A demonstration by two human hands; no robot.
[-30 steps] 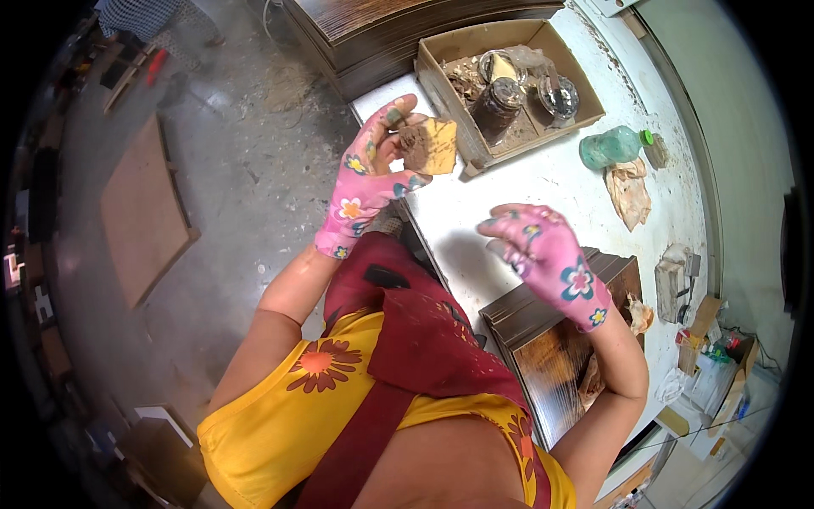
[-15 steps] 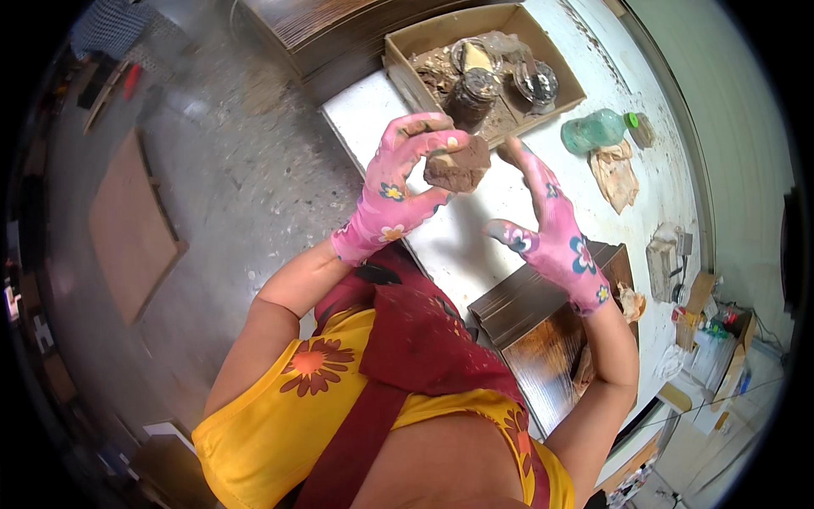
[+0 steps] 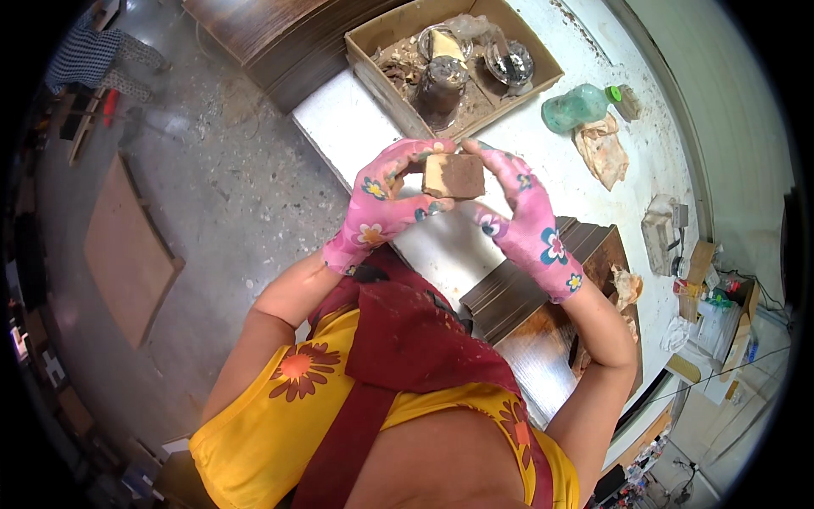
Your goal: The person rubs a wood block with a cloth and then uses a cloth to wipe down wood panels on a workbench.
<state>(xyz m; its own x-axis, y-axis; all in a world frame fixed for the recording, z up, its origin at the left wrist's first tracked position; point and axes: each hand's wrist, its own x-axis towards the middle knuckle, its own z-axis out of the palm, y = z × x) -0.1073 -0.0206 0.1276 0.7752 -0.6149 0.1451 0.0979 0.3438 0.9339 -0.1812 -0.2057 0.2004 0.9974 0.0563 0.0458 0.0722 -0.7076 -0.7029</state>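
My left hand, in a pink flowered glove with soiled fingertips, grips a small sponge-like block from its left side. The block is brown over most of its face and cream along the left end. My right hand, gloved alike, curves around the block's right side with thumb and fingers apart. Its fingertips come close to the upper right corner; whether they touch it I cannot tell. Just beyond the hands stands a cardboard tray holding a brown-filled jar, a clear lidded container and dry scraps.
A green bottle lies on the white table beside a stained crumpled cloth. Dark wooden pieces rest near my right forearm, and a larger one is at the far left. A brown board lies on the floor.
My right hand has moved in left toward the block. The block has turned in my left hand, so its cream end now shows. The view has shifted slightly.
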